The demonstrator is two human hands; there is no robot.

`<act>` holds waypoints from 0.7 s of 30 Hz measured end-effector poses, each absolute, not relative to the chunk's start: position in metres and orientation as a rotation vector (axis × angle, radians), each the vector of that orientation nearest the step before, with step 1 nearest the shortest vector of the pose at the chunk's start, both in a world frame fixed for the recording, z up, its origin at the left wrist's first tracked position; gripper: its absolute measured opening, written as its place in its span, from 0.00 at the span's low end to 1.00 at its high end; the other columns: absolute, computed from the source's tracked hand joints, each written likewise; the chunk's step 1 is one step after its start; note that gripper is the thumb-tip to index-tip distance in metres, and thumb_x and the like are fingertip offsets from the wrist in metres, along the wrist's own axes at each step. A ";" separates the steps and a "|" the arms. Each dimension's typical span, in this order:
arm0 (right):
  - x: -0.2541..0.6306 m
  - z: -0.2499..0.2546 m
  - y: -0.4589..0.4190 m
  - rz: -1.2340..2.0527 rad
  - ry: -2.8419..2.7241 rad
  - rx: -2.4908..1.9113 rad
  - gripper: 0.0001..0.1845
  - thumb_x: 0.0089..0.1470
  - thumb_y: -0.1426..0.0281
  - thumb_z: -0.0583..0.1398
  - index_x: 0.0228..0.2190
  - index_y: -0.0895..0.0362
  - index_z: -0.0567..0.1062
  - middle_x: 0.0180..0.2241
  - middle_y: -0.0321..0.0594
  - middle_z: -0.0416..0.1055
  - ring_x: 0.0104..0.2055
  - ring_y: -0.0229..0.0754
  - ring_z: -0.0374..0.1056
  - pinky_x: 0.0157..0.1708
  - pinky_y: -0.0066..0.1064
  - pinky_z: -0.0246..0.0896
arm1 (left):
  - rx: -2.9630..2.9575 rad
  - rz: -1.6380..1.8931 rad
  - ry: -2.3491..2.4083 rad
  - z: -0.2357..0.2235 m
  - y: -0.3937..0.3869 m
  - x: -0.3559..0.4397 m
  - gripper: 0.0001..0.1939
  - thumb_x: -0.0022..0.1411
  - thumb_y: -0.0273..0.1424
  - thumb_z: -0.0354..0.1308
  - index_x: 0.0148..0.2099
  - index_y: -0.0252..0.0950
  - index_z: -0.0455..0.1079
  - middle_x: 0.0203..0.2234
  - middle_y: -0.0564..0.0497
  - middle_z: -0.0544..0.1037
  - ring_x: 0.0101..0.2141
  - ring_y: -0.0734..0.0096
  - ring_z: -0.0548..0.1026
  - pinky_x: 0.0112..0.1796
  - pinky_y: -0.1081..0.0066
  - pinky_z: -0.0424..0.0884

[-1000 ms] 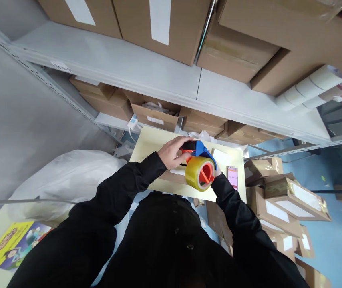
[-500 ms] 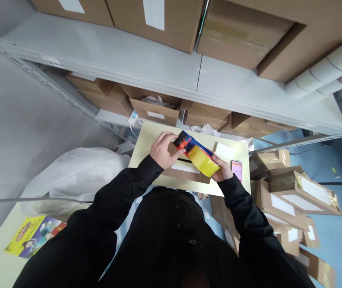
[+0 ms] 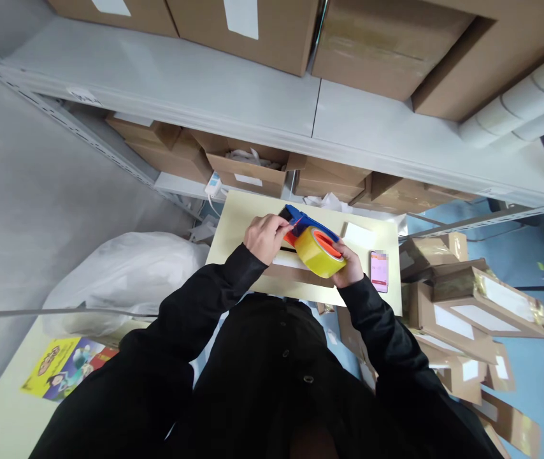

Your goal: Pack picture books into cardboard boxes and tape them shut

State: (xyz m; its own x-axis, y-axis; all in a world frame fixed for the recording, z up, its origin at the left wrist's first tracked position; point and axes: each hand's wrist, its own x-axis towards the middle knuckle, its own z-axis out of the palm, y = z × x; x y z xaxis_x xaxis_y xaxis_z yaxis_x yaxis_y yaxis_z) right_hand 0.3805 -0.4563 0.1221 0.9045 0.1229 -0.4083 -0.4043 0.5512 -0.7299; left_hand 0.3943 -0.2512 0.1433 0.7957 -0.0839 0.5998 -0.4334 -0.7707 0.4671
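Observation:
A tape dispenser (image 3: 311, 222), blue and orange with a black toothed cutter, is held tilted above the table. It carries a wide roll of yellowish packing tape (image 3: 317, 258). My right hand (image 3: 347, 264) is closed round the roll end of the dispenser. At the cutter end, my left hand (image 3: 265, 238) pinches with thumb and fingers by the orange part; whether a loose tape end lies between them is too small to tell. Beneath both hands lies a cardboard box (image 3: 295, 275) with a white label, partly covered by the dispenser.
The small cream table (image 3: 231, 220) also bears a white pad (image 3: 358, 234) and a phone (image 3: 378, 271). A grey shelf (image 3: 195, 83) with cardboard boxes stands behind it. Several taped boxes (image 3: 492, 303) are piled on the floor at right. A white plastic bag (image 3: 123, 274) bulges at left.
The dispenser has turned from roll facing me to tilted, with its cutter end toward the left. My left fingers have moved from its black end to a pinch by the orange part.

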 end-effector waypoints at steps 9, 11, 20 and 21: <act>0.373 0.130 -0.445 0.236 0.395 -0.985 0.13 0.38 0.73 0.59 0.32 0.54 0.69 0.29 0.33 0.75 0.32 0.42 0.72 0.37 0.37 0.69 | 2.562 1.129 -0.508 0.141 -0.255 0.389 0.08 0.63 0.29 0.53 0.30 0.37 0.65 0.25 0.51 0.78 0.24 0.71 0.71 0.32 0.64 0.56; 0.372 0.129 -0.443 0.197 0.412 -1.001 0.13 0.39 0.73 0.59 0.32 0.54 0.69 0.29 0.33 0.75 0.32 0.41 0.72 0.37 0.37 0.69 | 2.618 1.086 -0.478 0.145 -0.257 0.386 0.10 0.64 0.29 0.52 0.28 0.37 0.65 0.21 0.52 0.75 0.24 0.70 0.70 0.32 0.63 0.55; 0.382 0.128 -0.450 0.173 0.411 -0.974 0.11 0.37 0.74 0.60 0.27 0.54 0.66 0.24 0.31 0.72 0.27 0.39 0.70 0.36 0.36 0.69 | 2.058 0.524 -0.147 0.146 -0.261 0.385 0.09 0.63 0.36 0.52 0.32 0.37 0.65 0.22 0.54 0.74 0.22 0.75 0.71 0.27 0.73 0.65; 0.383 0.130 -0.451 0.192 0.395 -0.978 0.11 0.37 0.74 0.60 0.28 0.54 0.67 0.25 0.32 0.73 0.28 0.40 0.70 0.36 0.36 0.69 | 2.013 0.476 -0.121 0.147 -0.261 0.384 0.09 0.62 0.36 0.52 0.32 0.37 0.65 0.22 0.54 0.74 0.22 0.76 0.70 0.25 0.74 0.65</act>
State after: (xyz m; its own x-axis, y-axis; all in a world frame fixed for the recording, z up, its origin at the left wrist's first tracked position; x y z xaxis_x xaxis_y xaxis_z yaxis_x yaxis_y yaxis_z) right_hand 0.3826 -0.4514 0.1295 0.9125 -0.0177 -0.4088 -0.3328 0.5493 -0.7665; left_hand 0.3841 -0.2612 0.1471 0.9167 0.1177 0.3819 -0.2856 -0.4754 0.8321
